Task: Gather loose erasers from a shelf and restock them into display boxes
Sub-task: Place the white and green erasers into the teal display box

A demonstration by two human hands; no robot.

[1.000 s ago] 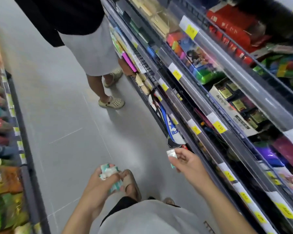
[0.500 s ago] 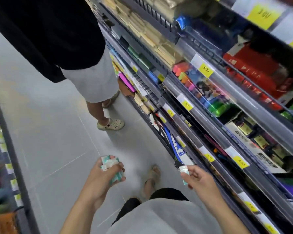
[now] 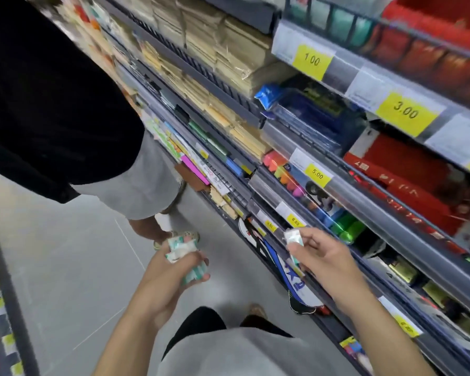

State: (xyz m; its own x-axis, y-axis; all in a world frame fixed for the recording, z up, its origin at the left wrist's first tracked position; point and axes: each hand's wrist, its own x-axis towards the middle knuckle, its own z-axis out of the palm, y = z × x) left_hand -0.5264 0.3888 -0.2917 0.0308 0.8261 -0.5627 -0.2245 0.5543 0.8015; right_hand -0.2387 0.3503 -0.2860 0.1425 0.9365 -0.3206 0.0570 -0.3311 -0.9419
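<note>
My left hand [image 3: 171,270] grips a bunch of small white and mint-green wrapped erasers [image 3: 180,248] over the aisle floor. My right hand [image 3: 323,260] pinches one more wrapped eraser [image 3: 293,238] between thumb and fingers, close to the front rail of a low shelf [image 3: 285,226] on the right. The two hands are apart, about a forearm's width. No display box for erasers shows clearly in this view.
Another person [image 3: 65,109] in a black top and grey shorts stands close ahead on the left. Shelving [image 3: 364,169] with notebooks, highlighters, red boxes and yellow price tags runs along the right. A second shelf edge [image 3: 3,308] lines the far left. Grey floor [image 3: 73,267] lies between.
The view has tilted up toward higher shelves. My right hand with its eraser has risen nearer the shelf rail. My left hand keeps its bunch of erasers.
</note>
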